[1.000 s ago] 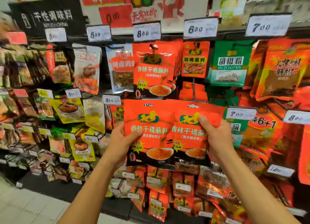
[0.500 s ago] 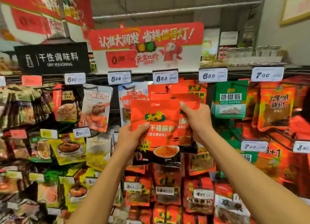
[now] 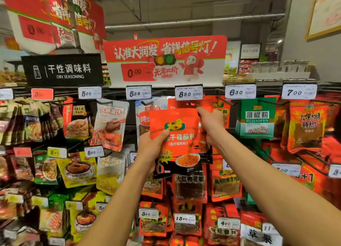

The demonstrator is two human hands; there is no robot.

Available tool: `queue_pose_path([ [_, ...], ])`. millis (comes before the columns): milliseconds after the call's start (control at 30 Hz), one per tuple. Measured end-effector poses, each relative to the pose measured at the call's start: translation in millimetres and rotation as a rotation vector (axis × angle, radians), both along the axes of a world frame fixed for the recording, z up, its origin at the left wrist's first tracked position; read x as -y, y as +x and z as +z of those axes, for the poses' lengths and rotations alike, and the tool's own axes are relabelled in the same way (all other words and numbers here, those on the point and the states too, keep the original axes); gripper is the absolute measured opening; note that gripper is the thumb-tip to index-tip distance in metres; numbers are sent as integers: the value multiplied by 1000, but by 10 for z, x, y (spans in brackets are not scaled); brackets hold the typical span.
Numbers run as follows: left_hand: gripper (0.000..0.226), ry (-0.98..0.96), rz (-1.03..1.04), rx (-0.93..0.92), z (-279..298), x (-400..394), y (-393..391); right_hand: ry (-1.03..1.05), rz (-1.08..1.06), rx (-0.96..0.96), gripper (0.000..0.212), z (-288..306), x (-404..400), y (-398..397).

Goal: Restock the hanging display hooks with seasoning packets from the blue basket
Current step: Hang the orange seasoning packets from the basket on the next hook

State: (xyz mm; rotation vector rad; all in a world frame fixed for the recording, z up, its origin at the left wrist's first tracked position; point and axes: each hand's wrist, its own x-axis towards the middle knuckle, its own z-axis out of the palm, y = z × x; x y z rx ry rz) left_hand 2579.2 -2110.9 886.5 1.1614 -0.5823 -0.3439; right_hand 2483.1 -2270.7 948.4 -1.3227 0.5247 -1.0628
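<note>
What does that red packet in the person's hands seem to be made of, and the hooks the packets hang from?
The red packet looks like thin plastic film with a glossy printed face: it shows soft sheen and bends slightly where the left hand grips it. The hooks look like thin dark metal wire, probably painted or coated, though they are too small to be sure. The price tag looks like paper in a clear plastic holder.

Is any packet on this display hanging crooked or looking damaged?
One stands out: the packet with the meat picture, below the 5.90 tag, hangs tilted, with its bottom swung left. The orange packet is off the hook only because both hands hold it. No damage or spill shows.
</note>
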Motion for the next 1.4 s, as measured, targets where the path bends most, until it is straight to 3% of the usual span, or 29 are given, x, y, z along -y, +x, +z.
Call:
queue_pose_path([
  [267, 15, 16, 8, 1, 34, -11, 20, -7, -42, -30, 9, 13, 14, 66],
  [633, 17, 52, -7, 10, -63, -78, 38, 52, -97, -46, 33, 17, 11, 116],
  [967, 12, 40, -6, 22, -119, -147, 23, 12, -161, -112, 37, -65, 65, 154],
  [1167, 13, 60, -85, 37, -81, 77, -153, -149, -194, -117, 28, -299, 217, -237],
  [1400, 14, 58, -136, 48, -63, 518, -521, -182, -44, -87, 16, -519, 383, -727],
])
